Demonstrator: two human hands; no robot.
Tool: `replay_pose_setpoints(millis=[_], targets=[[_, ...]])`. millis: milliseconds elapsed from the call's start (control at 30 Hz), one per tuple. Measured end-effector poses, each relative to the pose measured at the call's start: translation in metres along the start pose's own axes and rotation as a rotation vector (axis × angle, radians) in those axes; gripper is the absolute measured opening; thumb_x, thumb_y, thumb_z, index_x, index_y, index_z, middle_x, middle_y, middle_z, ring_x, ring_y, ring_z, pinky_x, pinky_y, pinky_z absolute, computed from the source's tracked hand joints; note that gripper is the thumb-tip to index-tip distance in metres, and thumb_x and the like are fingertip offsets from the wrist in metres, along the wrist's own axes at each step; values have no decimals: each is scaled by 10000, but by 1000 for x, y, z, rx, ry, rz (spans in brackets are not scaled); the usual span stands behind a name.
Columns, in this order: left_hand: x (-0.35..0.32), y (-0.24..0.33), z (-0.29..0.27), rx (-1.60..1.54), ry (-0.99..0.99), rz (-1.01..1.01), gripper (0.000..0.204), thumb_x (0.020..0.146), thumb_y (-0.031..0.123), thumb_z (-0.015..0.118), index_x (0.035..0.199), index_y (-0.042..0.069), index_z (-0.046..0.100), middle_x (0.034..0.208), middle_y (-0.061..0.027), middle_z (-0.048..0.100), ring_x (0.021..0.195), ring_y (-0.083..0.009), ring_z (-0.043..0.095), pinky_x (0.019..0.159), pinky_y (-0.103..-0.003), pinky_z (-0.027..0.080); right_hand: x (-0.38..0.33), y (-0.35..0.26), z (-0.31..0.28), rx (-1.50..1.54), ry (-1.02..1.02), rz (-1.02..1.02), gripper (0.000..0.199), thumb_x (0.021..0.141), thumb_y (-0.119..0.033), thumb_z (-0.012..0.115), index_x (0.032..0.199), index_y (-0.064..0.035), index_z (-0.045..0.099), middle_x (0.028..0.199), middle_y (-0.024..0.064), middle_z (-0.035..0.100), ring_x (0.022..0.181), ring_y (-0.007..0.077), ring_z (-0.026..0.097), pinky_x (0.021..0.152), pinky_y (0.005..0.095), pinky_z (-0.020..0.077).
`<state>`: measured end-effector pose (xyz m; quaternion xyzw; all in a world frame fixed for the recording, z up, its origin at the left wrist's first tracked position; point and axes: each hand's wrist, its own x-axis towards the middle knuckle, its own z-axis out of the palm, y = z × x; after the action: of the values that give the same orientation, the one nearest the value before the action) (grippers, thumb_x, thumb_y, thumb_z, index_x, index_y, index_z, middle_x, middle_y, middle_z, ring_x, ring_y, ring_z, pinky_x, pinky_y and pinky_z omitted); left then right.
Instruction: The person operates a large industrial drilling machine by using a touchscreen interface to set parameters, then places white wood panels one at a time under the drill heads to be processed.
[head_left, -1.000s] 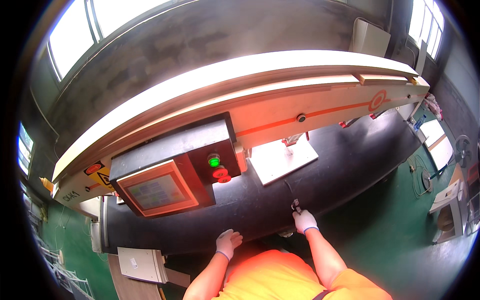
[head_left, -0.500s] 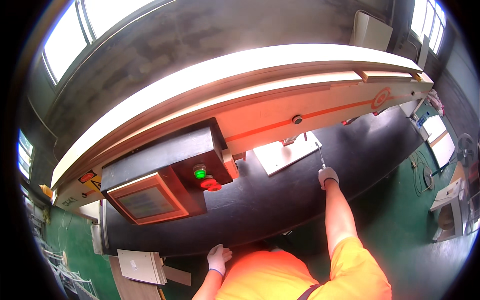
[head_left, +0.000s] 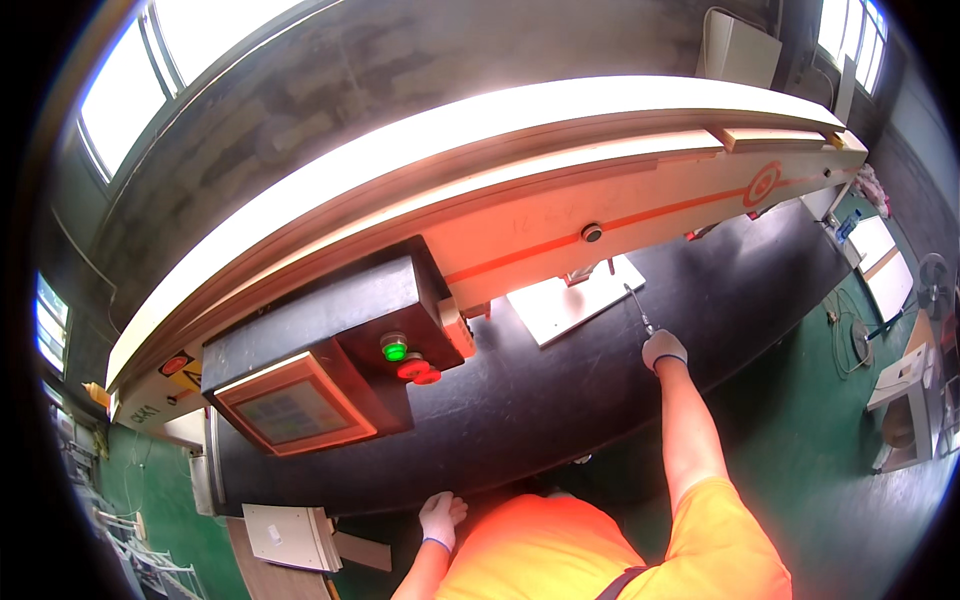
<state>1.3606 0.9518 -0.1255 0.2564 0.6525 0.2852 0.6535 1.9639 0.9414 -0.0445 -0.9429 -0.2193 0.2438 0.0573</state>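
Note:
My right hand, in a pale glove, grips a slim metal tool with a long thin shaft. The tool's tip reaches the right edge of a white panel, which lies on the black worktable. The panel's far side is partly hidden beneath the machine's beam. Near the table's front edge my left hand, also gloved, is empty, its fingers loosely bent and the thumb apart from them.
A long machine beam spans the table. Its control box carries a touchscreen, a lit green button and red buttons. Stacked boards stand at lower left. Cables lie on the green floor at right.
My right hand has shifted slightly right and toward the panel's far side, and the tool's tip has moved a little left over the panel edge. My left hand stays near the table edge.

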Motion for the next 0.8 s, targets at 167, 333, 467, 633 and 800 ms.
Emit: replay_pose_setpoints(millis=[167,333,467,633,800], targets=[[1,-4,1,-7,21,12,249,1003,167,669,1181,-3,632,964,-160,714,773,-259,725,657,-362,608,-7,-6,20,-6,81,-135,331,943,-151,518,968,46,783,787,252,751,682,360,768,739,448,618],[4,-6,4,9,23,34,256,1008,181,663,1185,-1,632,977,-161,716,784,-265,731,662,-367,608,-16,-34,57,85,217,-217,332,930,-136,510,974,54,778,805,266,751,708,368,774,756,454,619],[6,-11,-2,23,22,50,243,1012,192,654,1171,9,636,972,-155,719,792,-281,742,664,-384,616,-45,-69,48,170,-49,-70,312,907,-117,532,993,56,778,961,299,753,934,386,773,851,464,612],[5,-13,-2,27,-1,69,241,1015,194,654,1165,7,632,970,-155,718,788,-272,741,653,-368,614,-56,-72,45,101,-69,-194,308,891,-107,544,1021,54,772,966,305,746,970,403,760,852,467,605],[3,-6,-1,50,-28,50,257,1016,193,657,1189,5,624,993,-157,714,788,-252,722,667,-357,598,-61,-74,50,172,-54,-183,297,906,-140,548,1033,25,759,915,304,739,949,425,748,850,489,589]])
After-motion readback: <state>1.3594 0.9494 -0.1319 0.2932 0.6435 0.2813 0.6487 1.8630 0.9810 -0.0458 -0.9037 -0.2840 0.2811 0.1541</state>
